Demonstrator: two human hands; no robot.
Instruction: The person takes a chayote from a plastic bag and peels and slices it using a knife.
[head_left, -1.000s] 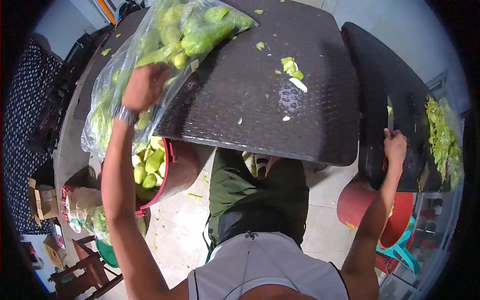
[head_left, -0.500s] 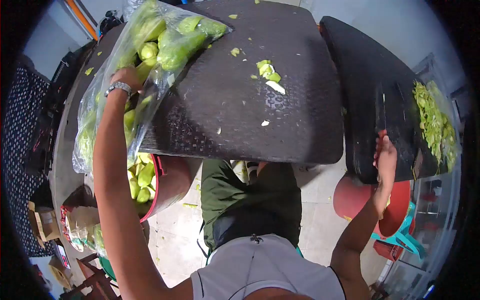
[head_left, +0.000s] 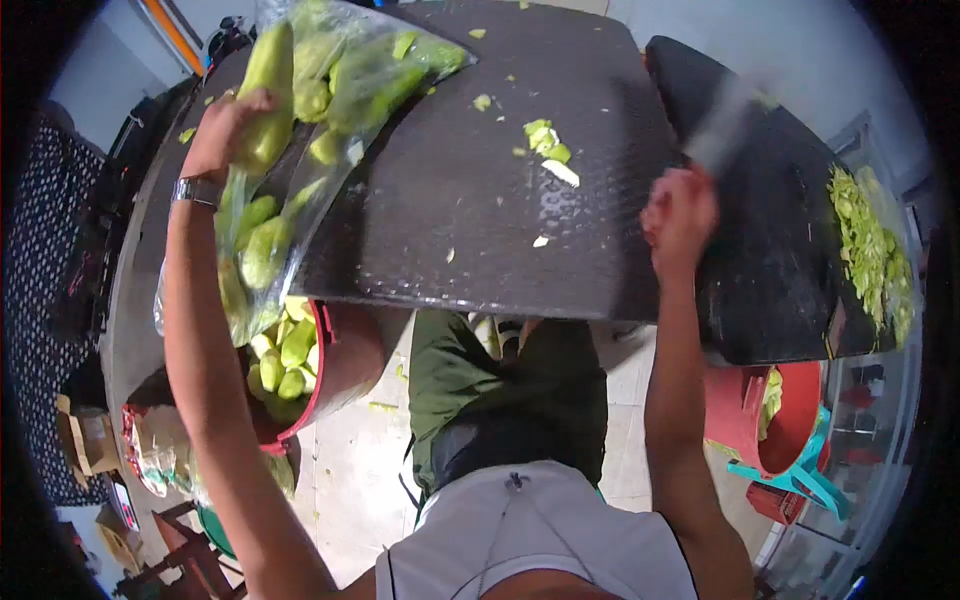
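My left hand [head_left: 232, 135] is closed around a long pale green vegetable [head_left: 268, 95], raised over the open plastic bag [head_left: 345, 165]. More green vegetables [head_left: 265, 250] lie inside that bag, on the left part of the dark table [head_left: 450, 215]. My right hand [head_left: 680, 215] is closed on the red handle of a knife [head_left: 725, 125], above the table's right edge. The blade points up and away and is blurred by motion. Between the hands, a few cut green and white pieces [head_left: 550, 150] rest on the table.
A red bucket [head_left: 345, 365] of pale green vegetables stands below the table's left front edge. On the right are a second dark table [head_left: 765, 240] with a bag of green peelings [head_left: 865, 240], another red bucket [head_left: 730, 400] and a turquoise stool [head_left: 810, 480].
My left hand has come up out of the bag with a long vegetable in it. My right hand has moved left and forward with the knife, from the right table to the main table's edge.
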